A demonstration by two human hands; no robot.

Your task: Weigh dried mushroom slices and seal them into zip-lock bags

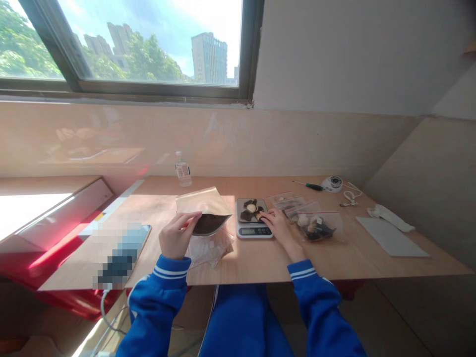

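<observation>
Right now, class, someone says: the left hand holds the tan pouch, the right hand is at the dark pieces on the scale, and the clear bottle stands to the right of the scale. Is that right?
Not quite: the head view shows the clear bottle to the left of the scale, behind the tan pouch. The rest stands.

A dark-framed window (156, 47) lights a wood-toned table (253, 263) set against a beige, possibly tiled lower wall (267, 141).
</observation>
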